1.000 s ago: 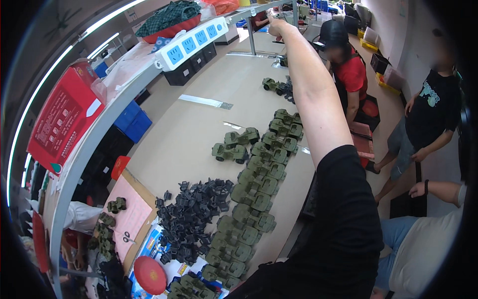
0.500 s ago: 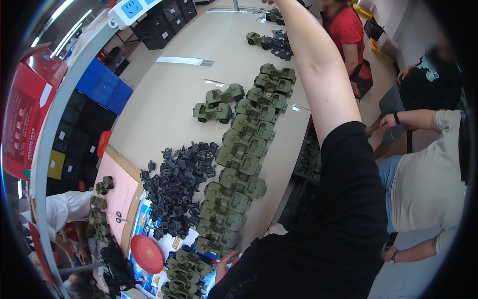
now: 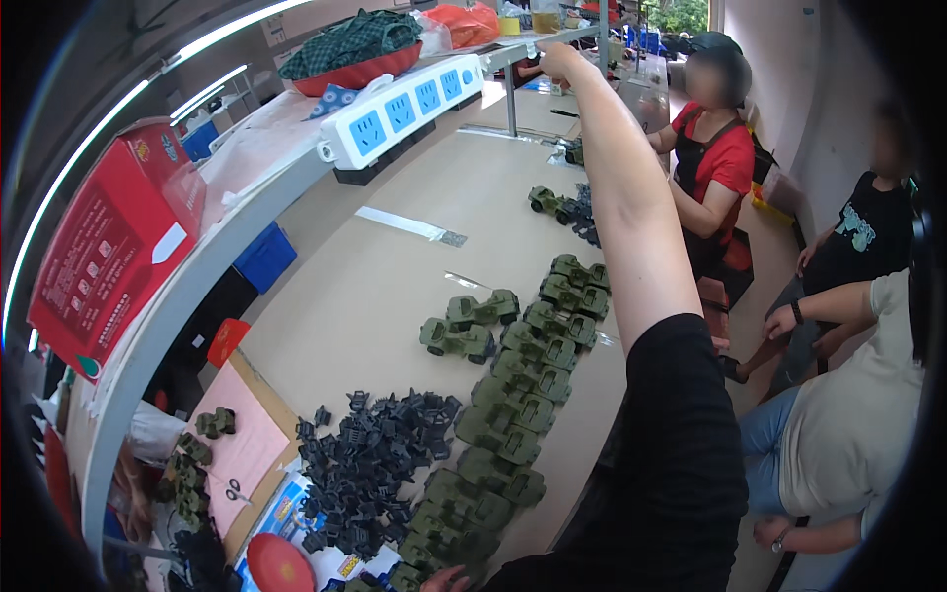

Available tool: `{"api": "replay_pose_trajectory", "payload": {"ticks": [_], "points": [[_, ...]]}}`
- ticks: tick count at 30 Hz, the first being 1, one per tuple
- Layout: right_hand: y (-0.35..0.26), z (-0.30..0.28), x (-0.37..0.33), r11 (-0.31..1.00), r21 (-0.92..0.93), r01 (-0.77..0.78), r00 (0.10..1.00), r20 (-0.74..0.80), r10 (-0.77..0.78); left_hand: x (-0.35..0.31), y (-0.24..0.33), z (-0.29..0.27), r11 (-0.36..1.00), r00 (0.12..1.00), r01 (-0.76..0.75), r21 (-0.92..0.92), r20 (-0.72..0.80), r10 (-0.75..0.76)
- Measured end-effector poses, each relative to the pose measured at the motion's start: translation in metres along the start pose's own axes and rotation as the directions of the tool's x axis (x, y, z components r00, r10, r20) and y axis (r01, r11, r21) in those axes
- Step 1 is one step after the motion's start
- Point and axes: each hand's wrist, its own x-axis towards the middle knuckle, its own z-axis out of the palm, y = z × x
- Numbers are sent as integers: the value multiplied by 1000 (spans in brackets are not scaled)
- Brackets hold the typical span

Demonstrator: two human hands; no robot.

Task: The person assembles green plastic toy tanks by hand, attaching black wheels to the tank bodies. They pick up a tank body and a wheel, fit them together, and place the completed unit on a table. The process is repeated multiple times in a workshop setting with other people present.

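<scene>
My right arm stretches far forward. At its end, my right hand [image 3: 560, 61] is at the edge of the raised shelf [image 3: 508, 49], fingers drawn together; anything between them is too small to make out. My left hand [image 3: 446, 580] shows only partly at the lower edge, its fingers stretched out beside the green toy jeeps [image 3: 508, 419]. These jeeps stand packed in a long row down the table. Two more toy jeeps [image 3: 459, 338] stand just left of the row. A heap of small dark plastic parts [image 3: 380, 469] lies left of the row's near end.
A white power strip [image 3: 404, 111] is fixed along the shelf, which carries a red box [image 3: 118, 247] and a red basin [image 3: 360, 74]. Scissors [image 3: 235, 490] lie on pink paper near a red plate [image 3: 279, 564]. A person in red [image 3: 725, 158] and others stand at the right.
The view has tilted up, bringing the shelf top and my right hand into sight. Table things sit lower in the picture. My right arm remains stretched forward.
</scene>
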Motion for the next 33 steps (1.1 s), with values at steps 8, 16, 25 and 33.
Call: {"api": "replay_pose_trajectory", "payload": {"ticks": [8, 16, 25, 33], "points": [[97, 30, 85, 886, -345, 310, 739, -499, -453, 27, -54, -39, 992, 994, -64, 111, -77, 73], [229, 175, -103, 904, -425, -44, 825, 496, 273, 1, -36, -5, 779, 959, -228, 584, -2, 282], [334, 327, -252, 771, -202, -603, 756, 162, 634, 53, 44, 26, 495, 827, -501, 710, 226, 514], [263, 347, -276, 941, -338, -9, 904, 399, 152, 135, 132, 62, 152, 638, -671, 726, 460, 617]]}}
